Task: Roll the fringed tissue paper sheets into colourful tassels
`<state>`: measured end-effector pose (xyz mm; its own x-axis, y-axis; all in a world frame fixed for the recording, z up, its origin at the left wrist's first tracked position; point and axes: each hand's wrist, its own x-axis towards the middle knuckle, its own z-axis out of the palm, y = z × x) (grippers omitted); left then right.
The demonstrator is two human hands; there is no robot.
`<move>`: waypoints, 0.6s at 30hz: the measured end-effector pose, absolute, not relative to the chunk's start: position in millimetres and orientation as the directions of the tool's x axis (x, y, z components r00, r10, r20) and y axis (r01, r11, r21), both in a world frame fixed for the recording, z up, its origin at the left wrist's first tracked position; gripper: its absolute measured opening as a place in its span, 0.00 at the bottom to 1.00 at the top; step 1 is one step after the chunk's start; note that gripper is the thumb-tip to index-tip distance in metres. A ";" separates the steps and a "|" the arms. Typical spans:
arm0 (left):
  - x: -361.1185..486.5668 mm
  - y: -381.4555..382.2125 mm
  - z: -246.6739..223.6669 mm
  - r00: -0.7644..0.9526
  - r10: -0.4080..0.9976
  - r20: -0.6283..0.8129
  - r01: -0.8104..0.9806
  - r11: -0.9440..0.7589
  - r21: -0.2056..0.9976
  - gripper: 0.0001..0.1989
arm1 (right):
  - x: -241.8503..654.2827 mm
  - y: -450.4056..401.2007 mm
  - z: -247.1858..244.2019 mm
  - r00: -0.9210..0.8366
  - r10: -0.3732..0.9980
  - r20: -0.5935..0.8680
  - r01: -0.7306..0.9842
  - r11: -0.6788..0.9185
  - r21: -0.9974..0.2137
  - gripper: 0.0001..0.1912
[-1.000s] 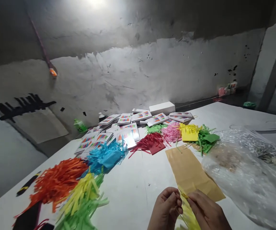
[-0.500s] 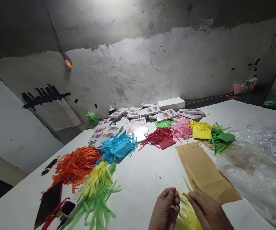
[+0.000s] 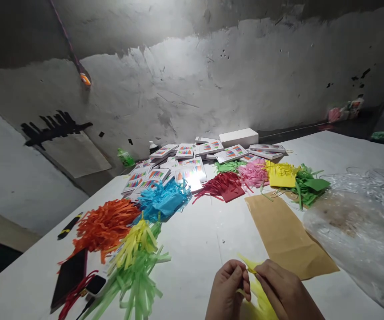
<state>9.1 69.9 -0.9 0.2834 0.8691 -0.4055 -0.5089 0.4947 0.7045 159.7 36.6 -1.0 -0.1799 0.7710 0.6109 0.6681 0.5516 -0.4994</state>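
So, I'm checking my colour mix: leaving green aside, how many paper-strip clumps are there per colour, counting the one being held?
Orange paper-strip clump: 1
Blue paper-strip clump: 1
Red paper-strip clump: 1
Pink paper-strip clump: 1
Yellow paper-strip clumps (back clump, front-left clump, held clump): 3
Total: 7

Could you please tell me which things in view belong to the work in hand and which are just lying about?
Belonging to the work:
yellow strips, at the left hand and right hand
probably the similar orange fringe and blue fringe

Apparently just lying about:
dark flat device
watch-like device
green bottle
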 end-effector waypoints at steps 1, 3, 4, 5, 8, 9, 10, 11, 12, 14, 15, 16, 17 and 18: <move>8.7 69.7 -2.2 0.287 0.877 -0.387 -0.504 0.481 0.717 0.24 | 159.5 37.1 -0.6 -0.199 0.769 0.608 0.666 0.561 -0.491 0.12; 8.0 69.5 -4.7 0.297 0.891 -0.344 -0.492 0.452 0.744 0.24 | 159.5 38.0 -0.2 -0.232 0.770 0.595 0.669 0.570 -0.477 0.11; 7.6 69.7 -5.7 0.297 0.896 -0.330 -0.484 0.439 0.757 0.24 | 159.6 38.5 -0.1 -0.243 0.772 0.588 0.676 0.569 -0.468 0.11; 7.2 69.8 -6.4 0.293 0.902 -0.318 -0.475 0.426 0.770 0.24 | 159.9 38.9 -0.2 -0.254 0.775 0.579 0.684 0.567 -0.459 0.11; 6.0 70.1 -7.0 0.271 0.918 -0.288 -0.435 0.384 0.815 0.24 | 161.1 39.3 0.1 -0.288 0.773 0.566 0.696 0.575 -0.431 0.11; 5.8 70.0 -6.8 0.267 0.922 -0.279 -0.421 0.372 0.827 0.24 | 161.5 39.3 0.5 -0.295 0.774 0.560 0.692 0.577 -0.434 0.11; 5.8 69.8 -6.7 0.266 0.925 -0.272 -0.410 0.364 0.836 0.24 | 161.8 39.2 0.9 -0.298 0.777 0.555 0.685 0.579 -0.442 0.11; 6.0 69.6 -6.6 0.266 0.926 -0.266 -0.405 0.358 0.841 0.24 | 162.0 39.0 1.4 -0.298 0.780 0.550 0.679 0.578 -0.452 0.11; 6.3 69.3 -6.6 0.266 0.927 -0.264 -0.401 0.356 0.844 0.24 | 162.2 38.8 1.9 -0.296 0.785 0.544 0.675 0.575 -0.462 0.11; 7.0 68.8 -7.0 0.264 0.927 -0.265 -0.396 0.355 0.847 0.24 | 162.4 38.3 2.8 -0.286 0.796 0.534 0.686 0.559 -0.466 0.11; 7.1 68.6 -7.4 0.262 0.928 -0.265 -0.391 0.353 0.850 0.24 | 162.5 37.9 3.3 -0.281 0.799 0.532 0.697 0.551 -0.459 0.12; 7.0 68.4 -7.8 0.259 0.930 -0.261 -0.386 0.347 0.855 0.24 | 162.6 37.6 3.9 -0.275 0.800 0.532 0.708 0.544 -0.451 0.12; 6.7 68.2 -8.3 0.256 0.933 -0.253 -0.377 0.338 0.863 0.24 | 162.7 37.3 4.5 -0.272 0.802 0.532 0.715 0.538 -0.445 0.12; 6.1 68.0 -8.9 0.252 0.937 -0.242 -0.364 0.323 0.874 0.23 | 162.8 37.1 5.3 -0.274 0.803 0.529 0.719 0.536 -0.442 0.12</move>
<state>6.1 68.0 -8.9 0.2521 0.9370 -0.2417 -0.3639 0.3233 0.8736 162.8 37.1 5.3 -0.2736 0.8033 0.5291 0.7192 0.5361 -0.4420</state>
